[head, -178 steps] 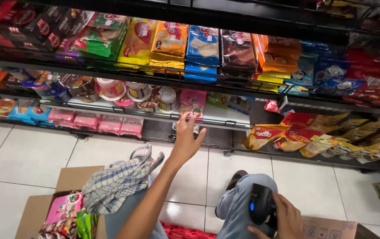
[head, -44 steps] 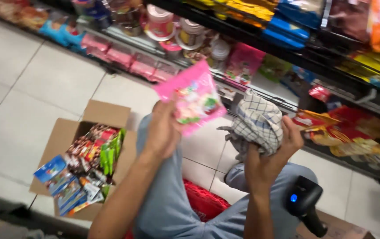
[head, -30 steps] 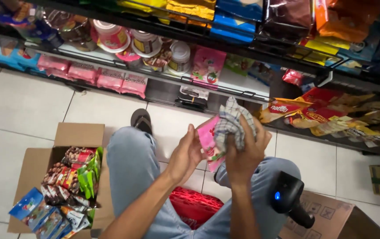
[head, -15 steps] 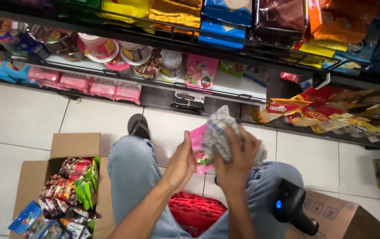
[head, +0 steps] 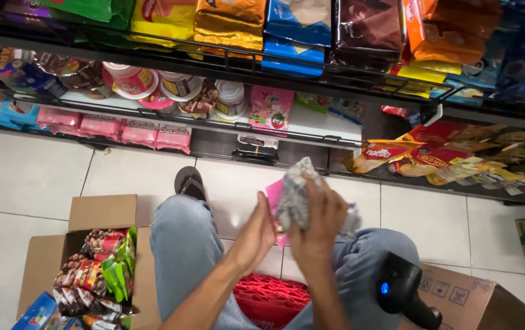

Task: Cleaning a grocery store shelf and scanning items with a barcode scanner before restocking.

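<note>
My left hand (head: 255,235) holds a pink snack packet (head: 274,194) upright in front of me, mostly hidden behind the cloth. My right hand (head: 318,227) presses a crumpled checked cloth (head: 298,197) against the packet's face. Both hands are over my knees in blue jeans (head: 183,256). A matching pink packet (head: 271,110) stands on the low shelf (head: 311,125) straight ahead.
An open cardboard box (head: 100,214) of snack packets lies at my left. A black handheld scanner (head: 397,287) rests on my right thigh beside another carton (head: 458,296). A red crate (head: 271,299) is beneath me. Shelves of cups and bagged snacks (head: 232,24) face me.
I took a pink packet off the low shelf, brought it over my lap, and moved the cloth in my right hand onto it; the hands have since drawn close together.
</note>
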